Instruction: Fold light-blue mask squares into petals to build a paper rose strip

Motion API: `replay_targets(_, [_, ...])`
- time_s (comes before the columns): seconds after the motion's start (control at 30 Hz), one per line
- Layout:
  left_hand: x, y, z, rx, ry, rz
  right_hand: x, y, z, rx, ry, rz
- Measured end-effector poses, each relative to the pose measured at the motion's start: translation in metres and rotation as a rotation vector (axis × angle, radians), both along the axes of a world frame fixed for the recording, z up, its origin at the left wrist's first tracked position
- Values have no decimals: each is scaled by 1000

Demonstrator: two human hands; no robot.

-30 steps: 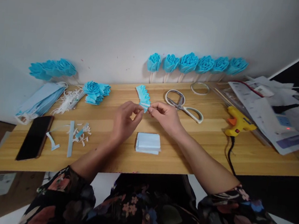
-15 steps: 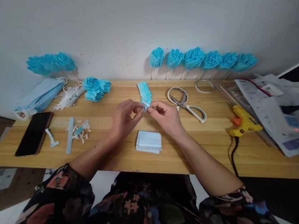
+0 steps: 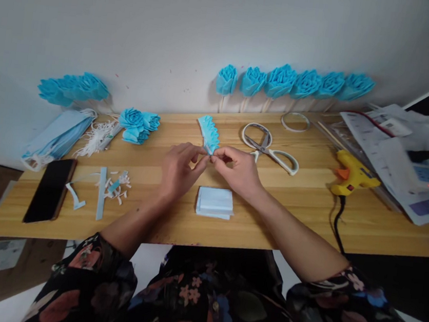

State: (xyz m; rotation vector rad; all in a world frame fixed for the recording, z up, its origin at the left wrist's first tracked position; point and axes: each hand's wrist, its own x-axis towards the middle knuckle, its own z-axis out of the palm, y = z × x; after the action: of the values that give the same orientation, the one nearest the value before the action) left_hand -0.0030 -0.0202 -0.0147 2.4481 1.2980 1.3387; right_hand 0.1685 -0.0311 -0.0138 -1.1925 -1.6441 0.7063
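Observation:
A blue strip of pleated fabric [image 3: 209, 132] with a jagged, petal-like edge lies between my hands, its far end pointing toward the wall. My left hand [image 3: 183, 170] pinches its near end between thumb and fingertips. From the other side, my right hand [image 3: 238, 171] pinches the same end, the fingertips of both hands almost meeting. The very tip of the strip is hidden by my fingers. Just below my hands sits a stack of pale blue rectangular sheets [image 3: 215, 202]. White-handled scissors [image 3: 264, 148] lie open beyond my right hand.
Blue fabric flowers [image 3: 281, 82] on sticks lean against the wall, with more flowers [image 3: 137, 125] at left. Face masks [image 3: 58, 135], a phone [image 3: 50, 191] and scraps [image 3: 116, 186] lie left. A tape roll [image 3: 295, 122], yellow glue gun [image 3: 354, 174] and papers [image 3: 426, 206] are right.
My fingers have closed in on the strip's near end, covering the pale folded part that showed before. The view has shifted slightly; the other things stay in place.

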Motion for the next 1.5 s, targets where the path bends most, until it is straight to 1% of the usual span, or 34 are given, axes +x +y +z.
replay_targets(0.33, [1,-1,-3,-11,54,6,0,0,0,1,2,-3])
replay_targets(0.57, [1,-2,0,-13,30,-27,0,0,1,-41,38,3])
replay_targets(0.73, [2,-3,-2,-11,26,-32,0,-1,2,-60,52,-1])
replay_targets(0.83, [4,0,0,-63,0,-29,0,0,2,-70,51,8])
replay_targets(0.9, [1,3,6,-141,-56,-28,1,1,2,-96,71,18])
replay_targets(0.97, [-11,3,16,-212,-122,-10,3,3,2,-132,115,24])
replay_targets(1.03, [-35,-3,28,-237,-130,49,5,5,3,-172,169,40])
replay_targets(1.1, [-70,-17,37,-249,-78,186,7,7,3,-216,228,67])
replay_targets(1.17, [-108,-35,41,-288,23,282,7,8,3,-259,282,90])
replay_targets(1.27, [-160,-58,35,-398,147,362,6,8,3,-298,334,109])
replay_targets(1.33, [-184,-65,26,-413,191,431,5,8,4,-311,351,120])
replay_targets(1.37, [-193,-65,21,-390,204,451,5,7,5,-316,357,123])
replay_targets(1.43, [-202,-62,15,-279,238,444,5,7,6,-328,367,134])
replay_targets(1.5, [-198,-56,15,-173,272,439,5,6,6,-337,373,147])
